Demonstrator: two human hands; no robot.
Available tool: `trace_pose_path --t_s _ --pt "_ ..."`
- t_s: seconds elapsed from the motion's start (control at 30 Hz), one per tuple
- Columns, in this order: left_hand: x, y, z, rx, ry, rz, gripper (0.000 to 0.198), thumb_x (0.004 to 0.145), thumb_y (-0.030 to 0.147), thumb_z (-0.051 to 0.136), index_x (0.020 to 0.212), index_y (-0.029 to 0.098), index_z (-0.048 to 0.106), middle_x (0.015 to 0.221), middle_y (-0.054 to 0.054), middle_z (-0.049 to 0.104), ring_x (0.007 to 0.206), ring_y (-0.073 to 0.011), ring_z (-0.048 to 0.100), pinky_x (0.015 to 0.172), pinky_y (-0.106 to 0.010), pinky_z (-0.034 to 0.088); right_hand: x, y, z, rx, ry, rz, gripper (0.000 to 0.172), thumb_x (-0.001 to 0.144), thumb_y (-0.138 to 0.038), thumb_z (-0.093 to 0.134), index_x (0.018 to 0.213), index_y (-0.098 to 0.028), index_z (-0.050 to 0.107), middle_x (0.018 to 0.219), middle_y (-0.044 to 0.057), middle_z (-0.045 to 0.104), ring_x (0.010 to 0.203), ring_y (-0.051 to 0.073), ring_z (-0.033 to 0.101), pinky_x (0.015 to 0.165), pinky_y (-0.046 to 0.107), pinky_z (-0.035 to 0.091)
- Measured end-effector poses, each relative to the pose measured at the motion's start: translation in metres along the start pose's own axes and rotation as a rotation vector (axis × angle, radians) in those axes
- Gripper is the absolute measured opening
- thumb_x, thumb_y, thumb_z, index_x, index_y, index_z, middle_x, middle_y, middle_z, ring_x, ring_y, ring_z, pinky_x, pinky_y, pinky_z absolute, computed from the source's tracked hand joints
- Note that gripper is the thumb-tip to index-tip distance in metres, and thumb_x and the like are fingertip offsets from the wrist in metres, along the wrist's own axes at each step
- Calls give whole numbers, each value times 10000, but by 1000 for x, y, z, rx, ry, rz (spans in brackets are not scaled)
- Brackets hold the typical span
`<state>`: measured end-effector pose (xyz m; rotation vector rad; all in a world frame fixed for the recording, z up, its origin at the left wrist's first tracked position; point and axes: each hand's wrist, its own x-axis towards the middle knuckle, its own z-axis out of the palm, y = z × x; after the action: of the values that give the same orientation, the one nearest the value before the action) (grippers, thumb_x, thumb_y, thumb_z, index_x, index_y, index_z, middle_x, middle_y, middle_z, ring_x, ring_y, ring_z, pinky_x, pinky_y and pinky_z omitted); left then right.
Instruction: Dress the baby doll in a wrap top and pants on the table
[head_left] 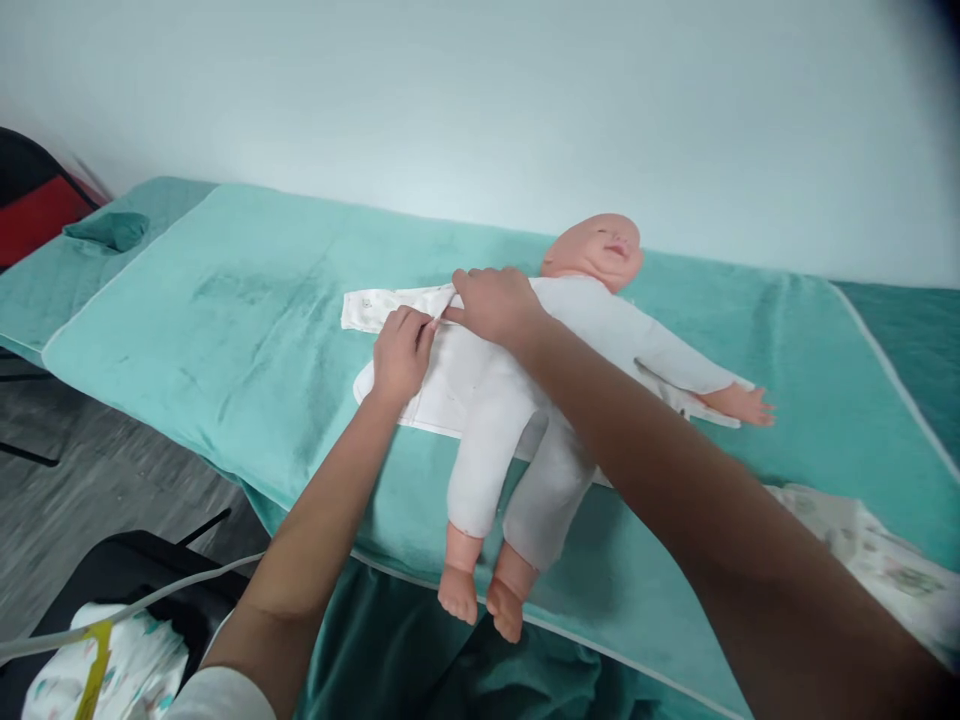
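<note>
A baby doll [491, 435] with a white cloth body lies on its back, its head toward the wall and its bare feet toward me. Spread beneath it is a white baby shirt [431, 400], with one printed sleeve stretched out to the left. My left hand [403, 352] pinches the shirt's fabric where that sleeve begins. Close beside it, my right hand [499, 303] is closed on the same sleeve near the doll's shoulder. The doll's arm on this side is hidden by the sleeve and my hands. Its other arm reaches out to the right, over the shirt.
A green padded bed [225, 300] runs along the white wall. Printed cloth [877, 560] lies at its right front. At lower left, a black chair [97, 580] holds another printed cloth [142, 660]. A pale cable [172, 590] with a yellow tag crosses there.
</note>
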<state>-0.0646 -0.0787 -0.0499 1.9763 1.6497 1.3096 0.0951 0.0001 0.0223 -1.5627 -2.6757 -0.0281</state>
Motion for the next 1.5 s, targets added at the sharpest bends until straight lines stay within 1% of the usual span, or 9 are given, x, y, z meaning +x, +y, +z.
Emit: trace_pose_path --t_s 0.13,0.27,0.43,0.63,0.8,0.93,1.2,1.33,1.5 --pt "4 -7 0 5 108 -89 235 1062 349 451 1122 216 635 1227 -142 640 1203 -273 557 1109 -408 423 -45 17 -10 238 313 87 346 996 -360 459 1238 -196 644 1304 182 694 1235 382 619 1018 536 485" --pt "7 -14 3 116 110 -189 219 1013 313 556 1168 187 645 1254 -172 634 1234 -320 537 1168 -475 371 -119 51 2 315 687 481 318 984 -348 397 1127 -236 658 1102 173 722 1071 341 682 968 500 530" --pt "9 -13 5 220 80 -230 103 979 300 623 976 198 639 1162 -169 644 1154 -340 543 1086 -494 409 -166 83 34 389 537 815 344 987 -492 430 1131 -295 671 871 141 753 879 370 726 817 510 529" --pt "5 -5 4 240 107 -143 61 1024 236 535 985 216 576 1096 -127 685 1101 -298 584 1011 -440 431 -163 86 47 516 641 692 501 976 -569 472 1238 -209 702 937 134 792 869 315 738 874 489 533" --pt "15 16 14 -64 73 -164 80 1064 299 484 1009 244 500 1052 -60 668 1027 -215 619 918 -340 454 -161 85 54 706 677 520 438 948 -513 579 1272 -235 678 1025 96 792 916 260 736 891 439 571" --pt "39 43 22 -218 27 -285 146 1062 286 499 932 257 441 819 27 550 790 -157 541 778 -286 422 -151 84 66 943 613 332 455 947 -524 625 1311 -252 644 1178 89 767 1046 251 732 971 451 589" --pt "65 74 5 -246 -42 -179 177 1035 198 519 890 247 429 800 39 526 778 -138 526 801 -284 407 -138 85 84 1101 393 110 681 970 -682 579 1528 -294 528 1574 96 572 1484 309 518 1270 536 398" --pt "55 104 -10 -294 -263 -103 125 976 137 529 882 220 523 905 -6 693 887 -150 639 861 -301 453 -139 83 81 1114 294 50 780 954 -743 559 1603 -323 461 1701 63 436 1583 307 398 1334 523 304" --pt "19 143 -34 -356 -515 -131 110 971 273 592 892 199 610 978 -21 737 778 -129 669 729 -290 481 -141 83 78 1129 267 68 819 936 -760 573 1615 -320 451 1722 60 402 1592 311 386 1339 529 292"
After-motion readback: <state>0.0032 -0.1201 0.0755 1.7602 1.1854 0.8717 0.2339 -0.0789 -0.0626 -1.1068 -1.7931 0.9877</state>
